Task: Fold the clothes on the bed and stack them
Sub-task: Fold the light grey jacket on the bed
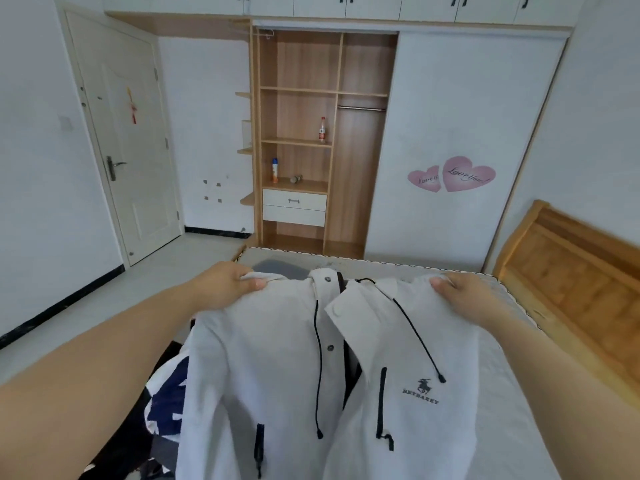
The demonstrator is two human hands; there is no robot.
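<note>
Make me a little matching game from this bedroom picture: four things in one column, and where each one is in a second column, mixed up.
Things:
1. white jacket
2. red-capped bottle
3. pink heart stickers
4. spray can

Places:
A. on the white sliding wardrobe door
B. on the shelf just above the drawers
C. held up by the shoulders in the left hand and right hand
D. on a higher shelf of the open wardrobe

Pairs: 1-C, 2-D, 3-A, 4-B

White hooded jacket (277, 368), black drawcords, horse logo on chest, front open, held up lower centre of frame over bed (512, 393); navy-white garment (166, 400) crumpled lower left.
</note>
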